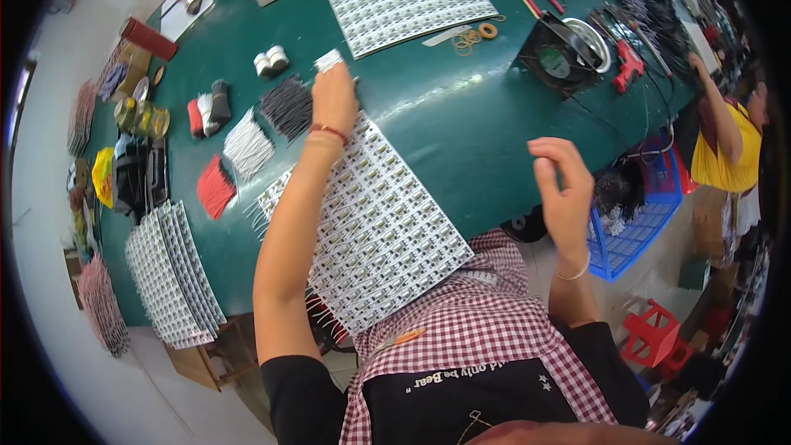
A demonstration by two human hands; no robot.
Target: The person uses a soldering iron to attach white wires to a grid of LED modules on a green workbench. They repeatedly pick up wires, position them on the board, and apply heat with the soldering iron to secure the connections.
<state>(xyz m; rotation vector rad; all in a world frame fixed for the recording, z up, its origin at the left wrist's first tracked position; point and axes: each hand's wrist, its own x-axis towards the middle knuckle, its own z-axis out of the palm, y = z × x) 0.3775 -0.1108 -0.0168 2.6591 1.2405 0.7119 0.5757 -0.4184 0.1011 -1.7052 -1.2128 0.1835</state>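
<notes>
A white sheet of small circuit boards (395, 222) slants from the green table toward my apron, with wires along its left edge. My left hand (335, 100) is at the sheet's far end, its fingers curled closed; what they hold is hidden. Just beyond those fingers shows a small white patterned piece (328, 59). Bundles of black wires (287, 107), white wires (248, 145) and red wires (216, 187) lie left of my left hand. Raised right of the sheet, my right hand (564, 194) holds nothing, with thumb and forefinger apart.
More board sheets lie at the table's far side (412, 4) and left edge (169, 276). A black fan (556, 58) and red glue gun (629, 66) sit at right. A blue basket (634, 231) and red stool (651, 334) stand beyond the table's edge, near a person in yellow (729, 148).
</notes>
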